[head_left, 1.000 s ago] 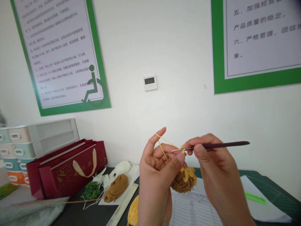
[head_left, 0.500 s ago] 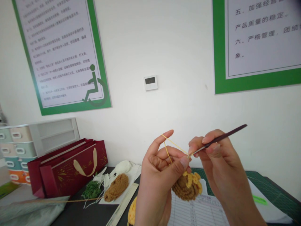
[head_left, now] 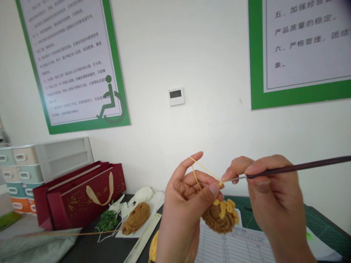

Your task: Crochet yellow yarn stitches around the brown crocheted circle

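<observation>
Between thumb and fingers, my left hand (head_left: 189,197) pinches the edge of a round crochet piece (head_left: 219,217), brown with yellow loops along its rim. Yellow yarn (head_left: 205,168) runs over the raised left index finger and down to the work. My right hand (head_left: 274,193) grips a crochet hook (head_left: 290,168) with a dark handle, held nearly level. Its thin metal shaft points left, and the tip meets the yellow stitches at the left fingertips. The exact position of the tip in the loop is too small to tell.
A yellow yarn ball (head_left: 154,246), ruler (head_left: 144,237), brown yarn skein (head_left: 136,218) and green yarn (head_left: 106,221) lie left of my hands. Behind them stand a dark red gift bag (head_left: 82,193) and drawers (head_left: 30,173). Below are a printed sheet (head_left: 233,246) and green cutting mat (head_left: 320,223).
My right hand has moved right, and the hook has swung from a slant to nearly level, showing more of its metal shaft. The left hand and crochet piece have barely shifted.
</observation>
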The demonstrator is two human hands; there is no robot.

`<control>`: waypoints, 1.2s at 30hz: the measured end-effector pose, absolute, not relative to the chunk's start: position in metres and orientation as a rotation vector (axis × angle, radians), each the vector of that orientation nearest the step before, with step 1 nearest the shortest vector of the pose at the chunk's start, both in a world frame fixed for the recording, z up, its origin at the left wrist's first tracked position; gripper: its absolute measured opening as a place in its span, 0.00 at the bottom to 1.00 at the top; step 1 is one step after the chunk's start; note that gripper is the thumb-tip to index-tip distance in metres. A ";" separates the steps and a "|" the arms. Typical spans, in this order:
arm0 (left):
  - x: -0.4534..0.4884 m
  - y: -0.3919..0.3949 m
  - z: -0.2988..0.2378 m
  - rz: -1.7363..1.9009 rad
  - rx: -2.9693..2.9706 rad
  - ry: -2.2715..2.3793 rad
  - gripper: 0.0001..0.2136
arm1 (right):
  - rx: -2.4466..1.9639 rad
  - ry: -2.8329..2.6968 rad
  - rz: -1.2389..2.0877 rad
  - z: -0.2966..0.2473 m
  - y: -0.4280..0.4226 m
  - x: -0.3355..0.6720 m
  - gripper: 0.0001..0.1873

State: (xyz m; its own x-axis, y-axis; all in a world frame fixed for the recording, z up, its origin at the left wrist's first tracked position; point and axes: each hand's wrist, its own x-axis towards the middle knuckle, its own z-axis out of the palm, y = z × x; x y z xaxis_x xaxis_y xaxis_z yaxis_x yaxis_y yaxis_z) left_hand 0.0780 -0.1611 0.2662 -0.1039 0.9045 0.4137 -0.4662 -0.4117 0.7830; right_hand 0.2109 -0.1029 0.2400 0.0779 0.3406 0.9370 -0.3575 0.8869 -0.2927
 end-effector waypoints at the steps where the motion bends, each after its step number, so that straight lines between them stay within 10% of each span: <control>1: 0.078 -0.161 0.266 1.715 1.117 0.582 0.31 | 0.006 -1.399 0.493 0.240 -0.104 0.211 0.03; 29: 0.085 -0.161 0.263 1.952 1.142 0.686 0.32 | -0.099 -1.427 -0.272 0.228 -0.094 0.193 0.20; 36: 0.082 -0.160 0.262 1.990 1.248 0.758 0.34 | -0.132 -1.220 0.260 0.226 -0.106 0.184 0.08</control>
State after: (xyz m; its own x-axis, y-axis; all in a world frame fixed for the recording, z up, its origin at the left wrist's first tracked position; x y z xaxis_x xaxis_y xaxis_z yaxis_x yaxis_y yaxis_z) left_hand 0.0818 -0.1599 0.2624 -0.3263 0.7795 0.5347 -0.2261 -0.6136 0.7565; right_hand 0.1839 -0.1057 0.2259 0.3188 0.2677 0.9092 -0.1265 0.9627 -0.2391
